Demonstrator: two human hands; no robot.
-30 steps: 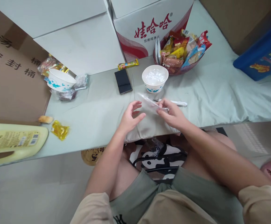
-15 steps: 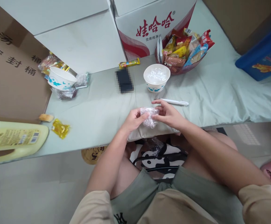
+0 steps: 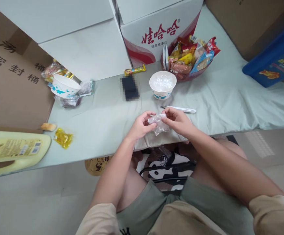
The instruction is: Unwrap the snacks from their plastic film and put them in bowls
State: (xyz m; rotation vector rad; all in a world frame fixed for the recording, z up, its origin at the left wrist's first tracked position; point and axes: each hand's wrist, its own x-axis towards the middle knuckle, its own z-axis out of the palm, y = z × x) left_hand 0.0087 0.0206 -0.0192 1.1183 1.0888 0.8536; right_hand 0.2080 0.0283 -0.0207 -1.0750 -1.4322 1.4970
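A small clear piece of bubble wrap (image 3: 160, 126) is held between both hands, over the front edge of the cloth-covered table. My left hand (image 3: 142, 125) pinches its left side between thumb and fingers. At its upper right, my right hand (image 3: 177, 121) grips it with thumb and fingertips. Whether anything lies inside the wrap I cannot tell. Just beyond the hands lies a white-handled knife (image 3: 181, 109). Behind that stands a paper bowl (image 3: 162, 94) with a blue leaf pattern and clear plastic inside.
A bowl of packaged snacks (image 3: 189, 58) sits at the back by a white carton (image 3: 144, 19). At left are another paper bowl (image 3: 65, 86), a yellow wrapper (image 3: 63, 138), a bread piece (image 3: 48, 126) and a pale yellow bottle (image 3: 17, 148). A blue container (image 3: 271, 62) stands right.
The bubble wrap has turned and crumpled between my hands. My right hand's fingers have curled in from a more outstretched pose, and its grip sits higher on the wrap.
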